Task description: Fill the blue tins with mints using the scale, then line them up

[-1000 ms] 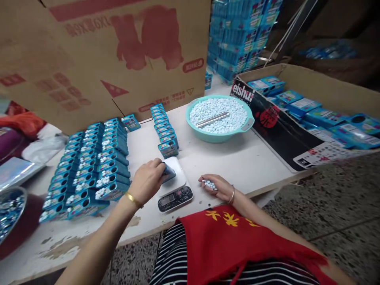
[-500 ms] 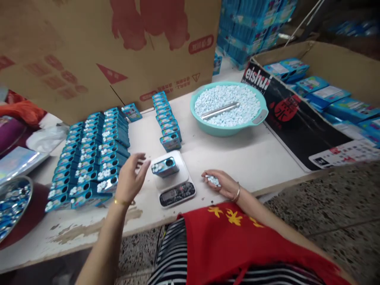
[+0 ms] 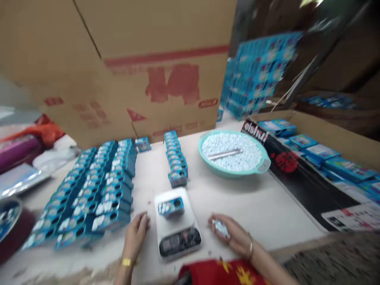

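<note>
A small blue tin [image 3: 171, 207] lies on the white pan of a kitchen scale [image 3: 177, 229] near the table's front edge. My left hand [image 3: 135, 235] rests open on the table just left of the scale, touching no tin. To the right of the scale, my right hand [image 3: 230, 234] lies palm up, cupped around several pale blue tablets [image 3: 221, 228]. A teal basin [image 3: 234, 154] heaped with the same tablets, with a metal bar lying on them, stands behind. The picture is blurred.
Rows of filled blue tins [image 3: 95, 190] cover the table's left side, and a shorter row [image 3: 176, 163] runs behind the scale. A big cardboard box [image 3: 124, 71] stands at the back. An open carton [image 3: 320, 162] of blue packs lies at right. A metal dish [image 3: 7, 217] is far left.
My left hand let go of the tin on the scale and drew back to the table beside it. The head tilted up, so everything sits lower in view. My right hand stayed put.
</note>
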{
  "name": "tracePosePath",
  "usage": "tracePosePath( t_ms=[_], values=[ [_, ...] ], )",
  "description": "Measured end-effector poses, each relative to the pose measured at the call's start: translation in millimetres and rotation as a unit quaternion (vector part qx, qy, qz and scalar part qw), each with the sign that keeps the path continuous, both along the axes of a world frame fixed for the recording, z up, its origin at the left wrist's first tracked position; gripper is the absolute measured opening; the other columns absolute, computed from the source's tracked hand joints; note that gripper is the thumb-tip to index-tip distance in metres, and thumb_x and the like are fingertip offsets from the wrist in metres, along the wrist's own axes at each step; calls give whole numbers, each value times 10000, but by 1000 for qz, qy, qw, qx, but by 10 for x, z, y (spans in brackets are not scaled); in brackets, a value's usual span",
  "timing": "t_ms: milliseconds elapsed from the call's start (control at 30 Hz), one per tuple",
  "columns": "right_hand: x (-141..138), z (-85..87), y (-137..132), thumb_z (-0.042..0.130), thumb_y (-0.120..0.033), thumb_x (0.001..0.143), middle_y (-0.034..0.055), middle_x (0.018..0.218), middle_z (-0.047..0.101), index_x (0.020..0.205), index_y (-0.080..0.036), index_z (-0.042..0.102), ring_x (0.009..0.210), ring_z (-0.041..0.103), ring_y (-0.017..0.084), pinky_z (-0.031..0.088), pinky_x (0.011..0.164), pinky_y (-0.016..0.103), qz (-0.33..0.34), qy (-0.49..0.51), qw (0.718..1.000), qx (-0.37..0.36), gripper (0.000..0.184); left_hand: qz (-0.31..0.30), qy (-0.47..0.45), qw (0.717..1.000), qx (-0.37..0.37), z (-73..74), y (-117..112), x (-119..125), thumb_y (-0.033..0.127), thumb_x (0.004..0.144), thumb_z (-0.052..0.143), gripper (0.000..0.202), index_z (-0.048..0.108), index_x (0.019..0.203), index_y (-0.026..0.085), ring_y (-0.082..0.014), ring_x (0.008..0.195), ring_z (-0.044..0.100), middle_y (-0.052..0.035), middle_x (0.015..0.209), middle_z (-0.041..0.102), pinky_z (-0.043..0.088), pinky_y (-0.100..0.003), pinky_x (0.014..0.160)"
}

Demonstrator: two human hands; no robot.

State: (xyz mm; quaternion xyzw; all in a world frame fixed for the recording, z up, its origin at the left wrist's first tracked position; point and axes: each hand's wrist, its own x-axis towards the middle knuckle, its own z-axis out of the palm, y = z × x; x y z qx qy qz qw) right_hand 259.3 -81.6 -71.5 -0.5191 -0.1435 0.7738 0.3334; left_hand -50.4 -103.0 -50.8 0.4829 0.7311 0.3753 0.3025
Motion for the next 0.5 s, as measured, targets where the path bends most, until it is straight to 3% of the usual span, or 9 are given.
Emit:
tracePosePath(
  t_ms=[100, 267, 500],
  values=[
    [71, -12, -9, 637, -337, 785, -8, 558, 556, 751, -115, 630, 343, 348, 14, 183, 298, 132, 9, 23, 1000, 19, 225, -13, 0, 999, -34, -49, 80, 17, 638, 729, 510, 541, 633, 949, 159, -181, 653, 649, -63, 766, 677, 520, -291, 614],
    [156, -44, -43, 632, -328, 773, -5, 608, 560, 783, -123, 634, 369, 330, 21, 175, 314, 166, 33, 42, 998, 28, 205, -32, -3, 998, -54, -229, -19, 8, 559, 762, 537, 495, 624, 1013, 142, -170, 706, 646, -69, 838, 677, 512, -293, 689],
    [125, 189, 4, 585, -214, 771, 2, 641, 550, 813, -126, 649, 411, 338, 25, 164, 331, 153, 36, 34, 999, 18, 117, -57, -2, 998, -19, -207, -106, 7, 493, 807, 555, 425, 627, 1040, 144, -154, 724, 619, -71, 899, 671, 506, -286, 719]
  ],
)
